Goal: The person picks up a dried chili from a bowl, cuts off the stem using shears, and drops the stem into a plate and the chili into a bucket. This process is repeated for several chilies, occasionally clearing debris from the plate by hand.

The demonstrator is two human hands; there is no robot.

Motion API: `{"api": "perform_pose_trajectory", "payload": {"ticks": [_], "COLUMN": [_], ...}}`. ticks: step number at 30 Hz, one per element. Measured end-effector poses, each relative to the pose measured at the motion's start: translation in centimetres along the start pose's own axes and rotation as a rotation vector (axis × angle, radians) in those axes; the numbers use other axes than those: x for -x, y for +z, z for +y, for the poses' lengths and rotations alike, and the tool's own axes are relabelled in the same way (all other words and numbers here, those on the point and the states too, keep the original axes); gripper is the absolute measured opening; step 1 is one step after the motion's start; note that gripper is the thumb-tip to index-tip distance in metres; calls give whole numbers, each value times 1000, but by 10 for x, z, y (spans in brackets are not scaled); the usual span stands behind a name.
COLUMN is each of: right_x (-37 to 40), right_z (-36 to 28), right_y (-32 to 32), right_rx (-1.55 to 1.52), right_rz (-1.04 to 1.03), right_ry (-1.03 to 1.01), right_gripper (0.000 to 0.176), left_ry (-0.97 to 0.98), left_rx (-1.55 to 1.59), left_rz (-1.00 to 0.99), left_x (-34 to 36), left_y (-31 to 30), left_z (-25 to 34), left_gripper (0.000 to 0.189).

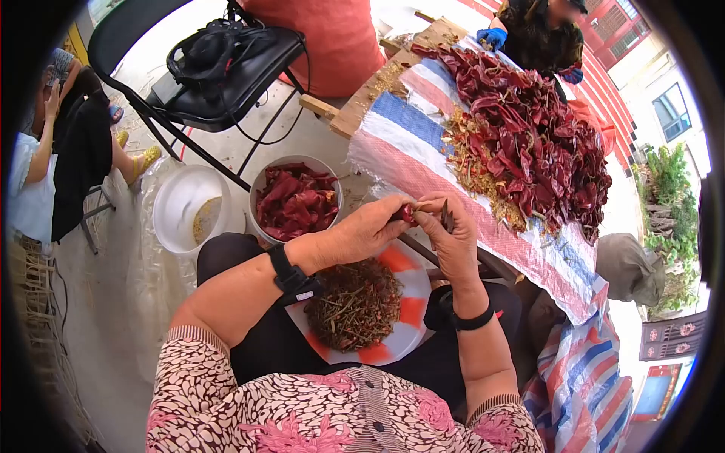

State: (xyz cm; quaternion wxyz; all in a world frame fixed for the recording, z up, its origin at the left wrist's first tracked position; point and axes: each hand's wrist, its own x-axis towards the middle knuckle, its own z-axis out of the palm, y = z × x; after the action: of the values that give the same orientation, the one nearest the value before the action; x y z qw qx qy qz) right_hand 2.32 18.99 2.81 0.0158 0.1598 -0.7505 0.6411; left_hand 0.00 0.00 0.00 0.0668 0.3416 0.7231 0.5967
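My left hand (371, 228) is closed round a dried red chili pepper (408, 214), with the stem end toward the right. Against that end, my right hand (453, 240) pinches with thumb and fingers at the stem. A dark, narrow piece (448, 217) shows between the right fingers; its kind cannot be made out. Below the hands, a heap of stems and dry bits (355, 306) lies on an orange and white sheet (411, 317) in my lap. Just left of the hands stands a white bucket (339, 198) with torn red chili pieces (296, 200) inside.
A large pile of dried chilies (521, 143) covers the striped woven sheet (393, 155) on the table. A white tub (162, 215) holds some yellow seeds. A folding chair (249, 83) bears a black bag. A co-worker with blue gloves (492, 38) is across the table; another person sits left.
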Motion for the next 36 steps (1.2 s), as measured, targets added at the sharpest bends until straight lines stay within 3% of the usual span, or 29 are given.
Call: {"api": "perform_pose_trajectory", "payload": {"ticks": [2,9,10,12,13,15,16,19,25,29,32,36], "right_x": [3,12,14,17,15,14,16,17,19,26,29,26], "right_z": [-3,-11,-10,-5,-2,3,3,-1,7,7,-6,-18], "right_y": [4,0,0,0,2,6,5,4,5,15,15,6], "right_rx": [86,-196,-179,-146,69,501,477,661,640,205,-209,-592], "right_rz": [-38,-45,-18,32,65,139,124,83,179,305,323,158], "right_ry": [-39,131,164,225,-3,-457,-451,-554,-691,-438,-99,212], "right_gripper": [11,9,9,10,14,20,30,34,26,13,12,9], "left_ry": [145,-219,-207,-172,-146,-322,-412,-623,-661,-540,-464,-472], "left_rx": [-160,34,1,74,104,294,395,862,1151,1253,1201,1046], "left_rz": [14,-188,-189,-104,-60,-57,-57,-12,9,-90,-208,-332], "left_x": [6,-4,-4,0,-1,-3,-3,-2,-2,-2,1,0], "left_y": [0,3,4,15,17,20,22,24,32,32,26,12], "left_z": [-8,3,9,3,1,7,11,18,32,33,25,15], "left_gripper": [34,21,10,7,6,5,5,3,7,16,22,27]}}
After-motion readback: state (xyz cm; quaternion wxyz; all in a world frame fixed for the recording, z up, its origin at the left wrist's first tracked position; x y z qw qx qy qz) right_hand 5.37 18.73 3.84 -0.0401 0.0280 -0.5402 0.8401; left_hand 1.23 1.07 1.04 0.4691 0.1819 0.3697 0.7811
